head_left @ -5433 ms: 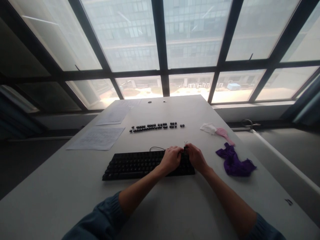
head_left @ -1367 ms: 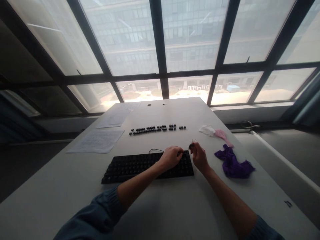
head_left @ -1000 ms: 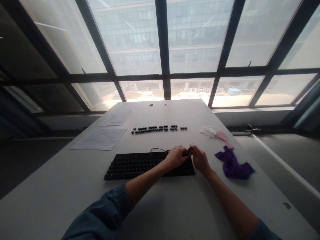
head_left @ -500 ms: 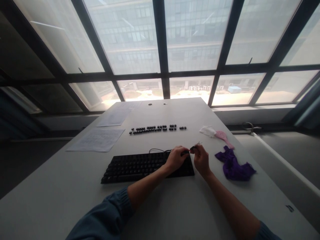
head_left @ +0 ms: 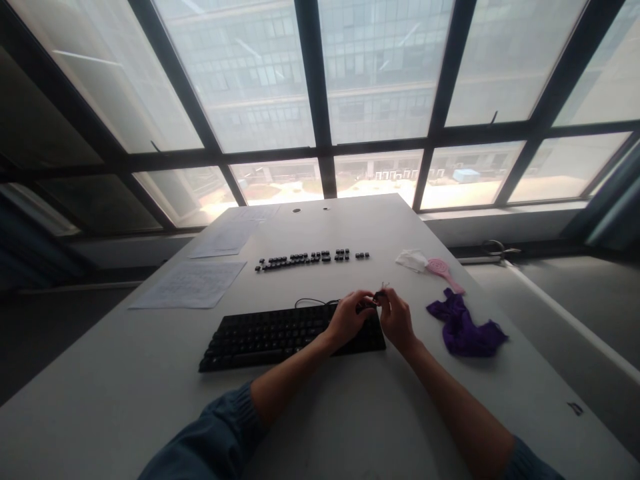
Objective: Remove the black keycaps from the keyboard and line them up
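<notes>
Over the right end of the black keyboard (head_left: 280,333), my two hands meet. My right hand (head_left: 397,320) is closed in a pinch on a keycap puller (head_left: 384,288), whose thin wire ends stick up past the fingers. My left hand (head_left: 350,317) is curled, thumb and forefinger closed at a small dark piece between the hands; the fingers hide most of it. Behind the keyboard, loose black keycaps (head_left: 300,261) lie in rows on the white table. The keyboard's far right keys are partly covered by my hands.
A purple cloth (head_left: 470,333) lies crumpled on the right, near a pink brush (head_left: 440,268) and a white tissue (head_left: 413,260). Papers (head_left: 190,285) lie at the left. The keyboard cable (head_left: 310,300) curls behind it. A small dark item (head_left: 575,408) sits near the right edge.
My right hand has moved slightly left, bringing the puller closer to my left fingers. The whole view has shifted and tilted a little; the keyboard and keycaps lie as before.
</notes>
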`<state>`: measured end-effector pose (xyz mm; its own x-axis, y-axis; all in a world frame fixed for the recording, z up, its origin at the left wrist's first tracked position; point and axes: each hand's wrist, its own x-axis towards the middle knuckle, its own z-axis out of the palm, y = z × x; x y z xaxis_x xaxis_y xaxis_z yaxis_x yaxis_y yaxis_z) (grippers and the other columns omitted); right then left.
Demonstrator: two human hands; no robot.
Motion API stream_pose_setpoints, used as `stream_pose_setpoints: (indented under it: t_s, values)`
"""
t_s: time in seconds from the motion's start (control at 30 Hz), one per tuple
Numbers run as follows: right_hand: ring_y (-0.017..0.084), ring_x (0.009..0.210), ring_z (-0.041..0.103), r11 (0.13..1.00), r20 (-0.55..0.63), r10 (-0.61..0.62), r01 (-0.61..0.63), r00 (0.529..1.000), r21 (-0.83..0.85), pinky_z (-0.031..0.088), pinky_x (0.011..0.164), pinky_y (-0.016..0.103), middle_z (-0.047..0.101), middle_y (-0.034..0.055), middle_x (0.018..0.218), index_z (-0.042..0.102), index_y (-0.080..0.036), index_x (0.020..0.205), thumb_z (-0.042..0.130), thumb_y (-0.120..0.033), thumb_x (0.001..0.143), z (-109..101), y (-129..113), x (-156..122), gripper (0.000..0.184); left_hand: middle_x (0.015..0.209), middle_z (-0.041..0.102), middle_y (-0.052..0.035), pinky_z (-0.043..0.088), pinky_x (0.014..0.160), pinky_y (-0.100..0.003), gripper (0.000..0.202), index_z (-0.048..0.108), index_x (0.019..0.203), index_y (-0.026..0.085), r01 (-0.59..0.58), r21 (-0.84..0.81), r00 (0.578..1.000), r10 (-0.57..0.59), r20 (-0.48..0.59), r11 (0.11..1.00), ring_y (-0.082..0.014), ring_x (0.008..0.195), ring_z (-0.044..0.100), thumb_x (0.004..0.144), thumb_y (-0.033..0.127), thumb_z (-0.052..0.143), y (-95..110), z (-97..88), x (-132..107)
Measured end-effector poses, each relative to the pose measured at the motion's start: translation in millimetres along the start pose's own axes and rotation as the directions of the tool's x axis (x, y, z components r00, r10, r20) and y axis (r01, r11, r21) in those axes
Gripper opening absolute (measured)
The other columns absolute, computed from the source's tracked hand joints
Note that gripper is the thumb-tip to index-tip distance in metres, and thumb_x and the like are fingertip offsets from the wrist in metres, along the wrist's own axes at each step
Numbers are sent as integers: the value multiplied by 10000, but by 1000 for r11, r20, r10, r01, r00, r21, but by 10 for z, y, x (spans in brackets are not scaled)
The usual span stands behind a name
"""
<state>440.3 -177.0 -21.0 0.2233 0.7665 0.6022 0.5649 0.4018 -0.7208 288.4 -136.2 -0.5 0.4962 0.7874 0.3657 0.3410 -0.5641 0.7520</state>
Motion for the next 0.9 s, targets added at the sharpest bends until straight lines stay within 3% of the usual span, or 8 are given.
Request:
stream_pose_setpoints:
  t_s: [0.13, 0.23, 0.33, 0.43, 0.5, 0.67, 0.77, 0.9]
  values:
    - [173, 600, 612, 960, -130, 239, -213, 962, 183, 490, 611, 284, 621, 2, 681, 513, -211, 931, 431, -298, 978, 55, 1, 4, 128, 1000, 703, -35, 497, 923, -324, 189, 676, 1038, 237, -105, 90, 993, 100, 56, 990, -186, 981, 631, 880, 154, 616, 37, 6, -35]
    - [162, 572, 591, 938, -155, 293, -251, 944, 240, 496, 592, 283, 606, -3, 660, 498, -211, 875, 445, -329, 971, 71, -12, 22, 161, 1055, 675, -59, 490, 941, -341, 145, 689, 989, 234, -178, 160, 983, 168, 73, 971, -202, 1036, 605, 912, 179, 580, 105, -31, -66]
    - [155, 559, 597, 915, -163, 332, -275, 929, 296, 504, 575, 279, 605, -7, 665, 494, -209, 892, 442, -354, 971, 73, 5, 43, 173, 1102, 652, -73, 501, 922, -334, 131, 681, 1012, 223, -154, 179, 988, 157, -1, 972, -199, 1028, 606, 908, 231, 602, 175, -138, 34]
    - [147, 535, 600, 888, -165, 372, -299, 913, 348, 509, 557, 275, 603, -14, 667, 492, -208, 916, 446, -376, 966, 81, 45, 58, 181, 997, 681, -53, 523, 818, -298, 188, 674, 1071, 214, -130, 183, 990, 137, -31, 975, -165, 867, 632, 903, 272, 612, 145, -252, 408]
    - [145, 524, 598, 876, -162, 389, -310, 907, 368, 508, 543, 271, 603, -14, 662, 491, -207, 916, 451, -388, 960, 93, 67, 61, 190, 1003, 697, -50, 514, 840, -294, 252, 671, 1149, 211, -150, 216, 986, 163, -44, 965, -153, 853, 636, 921, 278, 586, 39, -281, 793]
    - [148, 536, 599, 854, -136, 404, -320, 905, 409, 510, 534, 269, 610, -11, 669, 481, -213, 921, 457, -410, 959, 129, 117, 46, 201, 986, 729, -60, 493, 874, -299, 216, 737, 1040, 181, -113, 400, 990, 68, 124, 909, -164, 847, 647, 893, 293, 623, -363, -147, 1732]
    - [151, 531, 595, 839, -124, 424, -338, 897, 427, 515, 533, 275, 610, -8, 672, 476, -217, 923, 455, -428, 960, 146, 157, 44, 216, 1001, 740, -54, 458, 937, -357, 201, 751, 1007, 203, -111, 446, 984, 37, 172, 888, -204, 919, 637, 826, 240, 673, -569, 1, 2040]
    - [150, 523, 583, 829, -117, 430, -341, 895, 443, 511, 525, 275, 605, -7, 664, 473, -219, 917, 455, -421, 963, 159, 174, 59, 209, 1017, 744, -63, 380, 1010, -445, 238, 756, 1008, 226, -105, 502, 977, -5, 212, 858, -272, 1053, 596, 787, 227, 667, -774, 158, 2201]
